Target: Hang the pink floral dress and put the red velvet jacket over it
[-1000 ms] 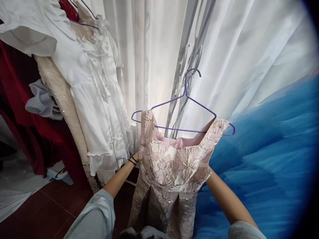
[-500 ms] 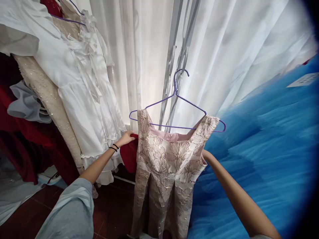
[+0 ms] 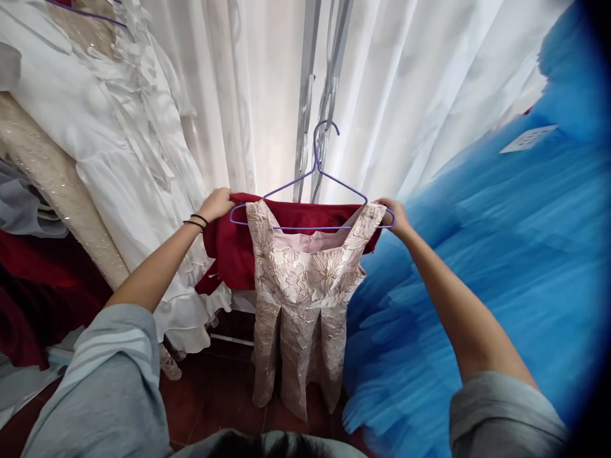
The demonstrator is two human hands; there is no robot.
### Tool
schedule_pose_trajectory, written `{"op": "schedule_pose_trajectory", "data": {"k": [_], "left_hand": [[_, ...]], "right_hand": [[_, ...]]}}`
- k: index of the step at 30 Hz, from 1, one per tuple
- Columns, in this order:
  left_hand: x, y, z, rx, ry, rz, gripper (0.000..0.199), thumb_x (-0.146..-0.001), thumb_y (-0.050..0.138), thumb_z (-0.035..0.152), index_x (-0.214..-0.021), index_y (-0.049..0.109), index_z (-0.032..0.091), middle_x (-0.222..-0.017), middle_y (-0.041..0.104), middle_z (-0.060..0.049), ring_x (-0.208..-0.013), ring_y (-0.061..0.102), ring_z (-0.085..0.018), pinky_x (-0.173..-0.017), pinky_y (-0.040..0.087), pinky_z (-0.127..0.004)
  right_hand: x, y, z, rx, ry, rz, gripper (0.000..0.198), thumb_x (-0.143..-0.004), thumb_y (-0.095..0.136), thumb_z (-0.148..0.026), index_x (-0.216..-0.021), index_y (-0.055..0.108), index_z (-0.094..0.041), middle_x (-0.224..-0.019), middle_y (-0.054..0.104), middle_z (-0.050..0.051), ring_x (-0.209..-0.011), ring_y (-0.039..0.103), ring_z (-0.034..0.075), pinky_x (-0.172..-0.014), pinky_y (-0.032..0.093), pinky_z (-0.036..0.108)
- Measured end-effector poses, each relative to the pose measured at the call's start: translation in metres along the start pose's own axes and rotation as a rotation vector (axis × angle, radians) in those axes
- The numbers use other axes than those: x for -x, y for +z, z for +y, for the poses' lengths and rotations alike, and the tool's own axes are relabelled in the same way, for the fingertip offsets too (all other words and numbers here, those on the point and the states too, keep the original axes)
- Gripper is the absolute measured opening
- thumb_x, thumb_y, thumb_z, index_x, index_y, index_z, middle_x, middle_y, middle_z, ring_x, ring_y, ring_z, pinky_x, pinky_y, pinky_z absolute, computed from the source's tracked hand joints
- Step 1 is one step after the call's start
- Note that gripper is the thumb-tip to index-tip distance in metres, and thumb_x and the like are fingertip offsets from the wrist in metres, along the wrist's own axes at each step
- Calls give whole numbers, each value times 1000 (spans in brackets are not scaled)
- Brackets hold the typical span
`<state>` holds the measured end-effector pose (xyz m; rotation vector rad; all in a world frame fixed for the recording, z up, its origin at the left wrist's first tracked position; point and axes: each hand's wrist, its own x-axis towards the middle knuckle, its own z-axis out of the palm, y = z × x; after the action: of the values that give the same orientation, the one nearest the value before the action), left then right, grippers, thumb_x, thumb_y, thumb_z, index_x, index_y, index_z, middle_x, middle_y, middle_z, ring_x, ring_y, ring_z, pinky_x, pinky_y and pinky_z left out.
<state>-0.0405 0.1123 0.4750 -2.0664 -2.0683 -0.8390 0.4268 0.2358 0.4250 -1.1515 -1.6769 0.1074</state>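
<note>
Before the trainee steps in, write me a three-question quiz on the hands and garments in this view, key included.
1. Multiple choice: what does the left hand grip?
a) the blue tulle
b) the red cloth
c) the white curtain

2. True or false: the lower bar of the purple hanger passes in front of the red cloth.

3. Fill in the missing word: the pink patterned garment hangs on the hanger by its two shoulder ____.

Key: 1. b; 2. True; 3. straps
</note>
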Motion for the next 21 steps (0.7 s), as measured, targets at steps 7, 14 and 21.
{"op": "schedule_pose_trajectory", "data": {"k": [7, 14, 21], "left_hand": [[53, -53, 54, -315, -86, 198, 36, -94, 46, 35, -115, 63, 11, -101, 65, -9, -109, 60, -32, -95, 45, -48], [124, -40, 120, -366, -173, 284, 52, -91, 50, 30, -140, 41, 16, -93, 66, -14, -94, 66, -36, -81, 52, -49], [150, 37, 147, 171, -94, -13, 35, -94, 46, 34, -117, 49, 8, -90, 68, -18, -91, 69, -35, -77, 53, -39]], "right_hand": [[-4, -69, -58, 529, 8, -51, 34, -89, 44, -17, -116, 65, -12, -109, 69, 16, -100, 62, 26, -83, 41, 36], [69, -94, -157, 853, 69, 59, 38, -96, 43, -31, -109, 65, -2, -101, 66, 28, -102, 63, 37, -81, 43, 44], [139, -34, -189, 611, -45, -495, 36, -99, 37, -30, -87, 66, -13, -83, 69, 19, -78, 68, 30, -64, 41, 35]]}}
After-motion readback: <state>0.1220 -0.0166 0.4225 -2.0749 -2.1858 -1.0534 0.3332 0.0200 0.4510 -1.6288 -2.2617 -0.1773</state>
